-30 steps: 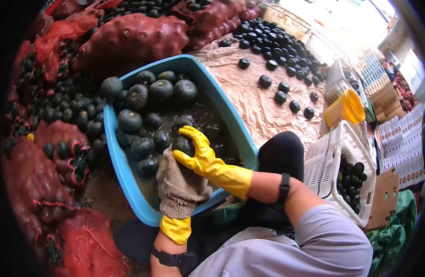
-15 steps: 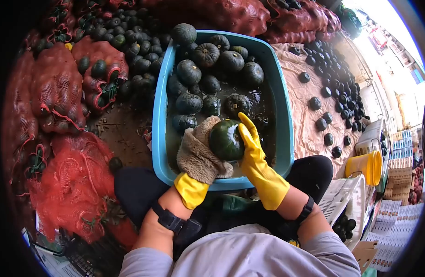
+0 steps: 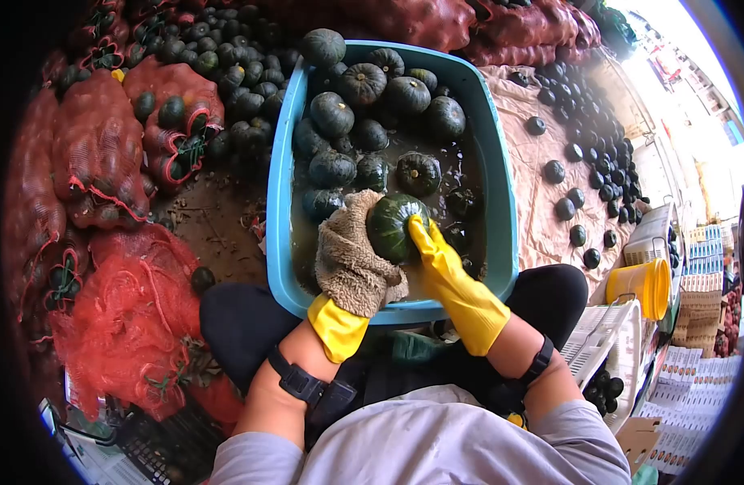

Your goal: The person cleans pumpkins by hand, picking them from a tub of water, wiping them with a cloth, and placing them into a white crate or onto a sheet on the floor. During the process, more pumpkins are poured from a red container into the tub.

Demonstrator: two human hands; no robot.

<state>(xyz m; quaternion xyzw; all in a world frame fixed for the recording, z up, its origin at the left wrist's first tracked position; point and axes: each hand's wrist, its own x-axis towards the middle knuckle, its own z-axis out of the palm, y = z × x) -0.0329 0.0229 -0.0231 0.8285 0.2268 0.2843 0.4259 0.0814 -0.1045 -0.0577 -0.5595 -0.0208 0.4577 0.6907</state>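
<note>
A wet, dark green pumpkin (image 3: 390,229) is held over the near part of a blue tub (image 3: 504,202). My right hand (image 3: 454,279), in a yellow rubber glove, grips its right side, with fingertips against the skin. On the other side, a brown towelling cloth (image 3: 354,259) presses against the pumpkin. My left hand (image 3: 338,326), gloved the same way, is wrapped in that cloth; its fingers are hidden. Murky water stands in the tub, and several pumpkins lie in it, mostly toward the far end, one of them a ribbed pumpkin (image 3: 419,174) just beyond my hands.
Full red mesh sacks (image 3: 101,149) and a heap of pumpkins (image 3: 246,105) lie to the left, with an emptied red net (image 3: 129,315) nearer. At right, pumpkins rest on a tan sheet (image 3: 521,178). A yellow bucket (image 3: 642,289) and white crates (image 3: 602,331) stand close by.
The pumpkin has turned in my hands, showing lighter stripes. My right fingers have shifted down from its upper right edge to its side. The cloth has moved slightly up.
</note>
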